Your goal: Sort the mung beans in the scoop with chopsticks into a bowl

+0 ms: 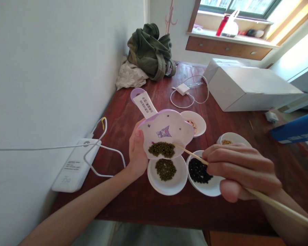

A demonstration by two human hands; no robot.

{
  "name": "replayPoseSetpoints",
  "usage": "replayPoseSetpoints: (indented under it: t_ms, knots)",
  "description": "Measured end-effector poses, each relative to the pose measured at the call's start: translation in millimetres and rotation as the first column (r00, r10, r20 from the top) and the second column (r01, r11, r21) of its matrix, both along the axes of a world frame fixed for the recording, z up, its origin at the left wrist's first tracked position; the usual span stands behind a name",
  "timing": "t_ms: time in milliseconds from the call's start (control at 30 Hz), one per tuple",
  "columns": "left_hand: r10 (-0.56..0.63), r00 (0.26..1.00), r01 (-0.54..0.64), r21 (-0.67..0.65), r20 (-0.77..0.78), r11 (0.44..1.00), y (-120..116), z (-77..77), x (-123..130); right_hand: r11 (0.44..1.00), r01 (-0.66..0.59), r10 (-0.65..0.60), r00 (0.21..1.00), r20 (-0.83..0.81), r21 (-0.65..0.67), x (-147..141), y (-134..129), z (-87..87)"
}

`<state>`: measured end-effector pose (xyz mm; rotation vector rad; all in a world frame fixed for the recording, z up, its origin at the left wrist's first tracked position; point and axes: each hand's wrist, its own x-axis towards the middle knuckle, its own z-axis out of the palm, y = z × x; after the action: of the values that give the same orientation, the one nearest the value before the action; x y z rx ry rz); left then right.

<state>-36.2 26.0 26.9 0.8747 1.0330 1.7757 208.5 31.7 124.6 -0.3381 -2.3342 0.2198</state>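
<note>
My left hand (138, 150) grips the left edge of a white and purple cartoon dish (170, 119), tilted so that green beans (162, 149) lie along its lower edge. Below that edge stands a white bowl (166, 188) with more green beans. In my right hand (242, 167) is a thin wooden chopstick (272, 203), its tip at the beans in the dish. Beside the first bowl, a bowl (215, 188) of black beans sits partly under my right hand. Behind the dish is a bowl (199, 122) with reddish pieces, and another bowl (235, 137) holds yellowish grains.
A white power bank (75, 167) with cables lies at the left by the wall. Farther back are a green bag (151, 51), a white charger (182, 89) and a large white box (254, 83). A blue object (297, 126) is at the right.
</note>
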Motion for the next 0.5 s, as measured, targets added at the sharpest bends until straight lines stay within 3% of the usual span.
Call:
replayPoseSetpoints:
  t_ms: [267,500]
  knots:
    - [-0.031,0.999,0.032,-0.022,0.035,0.999,-0.3,0.2,1.6,1.0,0.02,-0.02,1.0,-0.024,0.011,7.6,-11.6,-5.7]
    - [-0.034,0.996,0.036,-0.022,0.084,0.999,1.3,-4.3,2.4,0.996,0.085,-0.085,0.985,0.153,0.008,3.4,-13.6,0.7]
